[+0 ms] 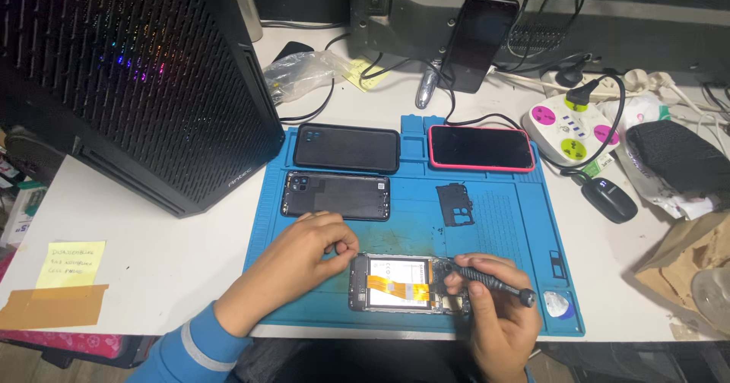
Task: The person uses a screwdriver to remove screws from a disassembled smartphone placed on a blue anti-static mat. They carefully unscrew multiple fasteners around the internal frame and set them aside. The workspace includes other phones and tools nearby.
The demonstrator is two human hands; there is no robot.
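An opened phone [395,283] with an orange flex cable and a white battery lies near the front edge of a blue work mat [487,223]. My left hand [308,250] rests at the phone's left end, its fingertips pinched together at the top left corner. In my right hand [494,311] is a dark screwdriver [490,280], with its tip down at the phone's right end. A black back cover [336,196] lies just beyond my left hand. To its right sits a small black plastic frame piece [455,204].
A black phone case [347,148] and a phone in a red case [481,147] lie at the mat's far edge. A black computer tower [129,71] stands left. A power strip [570,128], a mouse [610,199], a propped phone [477,41] and yellow notes [70,264] surround the mat.
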